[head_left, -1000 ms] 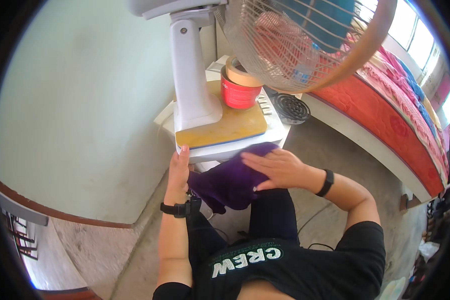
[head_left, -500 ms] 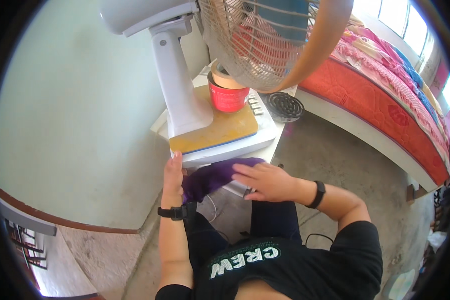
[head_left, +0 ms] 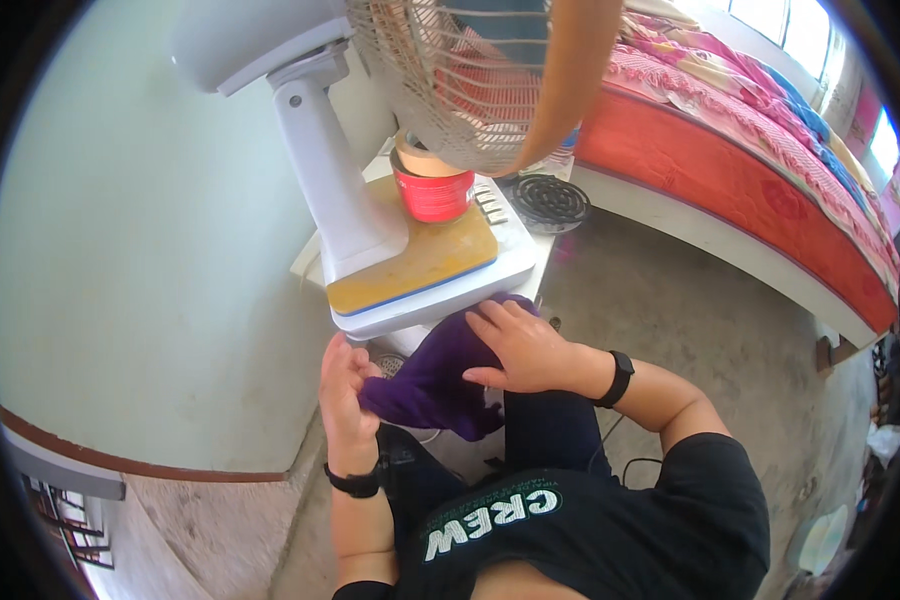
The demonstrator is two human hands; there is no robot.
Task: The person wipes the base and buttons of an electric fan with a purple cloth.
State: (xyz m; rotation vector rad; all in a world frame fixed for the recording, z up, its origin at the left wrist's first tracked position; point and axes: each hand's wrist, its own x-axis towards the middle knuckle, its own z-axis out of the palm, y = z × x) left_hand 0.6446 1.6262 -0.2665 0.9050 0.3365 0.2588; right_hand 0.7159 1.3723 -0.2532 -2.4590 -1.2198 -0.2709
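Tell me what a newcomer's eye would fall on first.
First, the large fan looms at the top, a red tub standing on its yellow-topped base. Next, below the base, a dark purple cloth hangs between the left hand and right hand. The red-sided bed curves across the upper right.

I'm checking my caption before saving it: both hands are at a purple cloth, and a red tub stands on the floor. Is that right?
Not quite: the tub's place is wrong. In the head view, the red tub stands on the fan's base. Both hands, left and right, are at the purple cloth.
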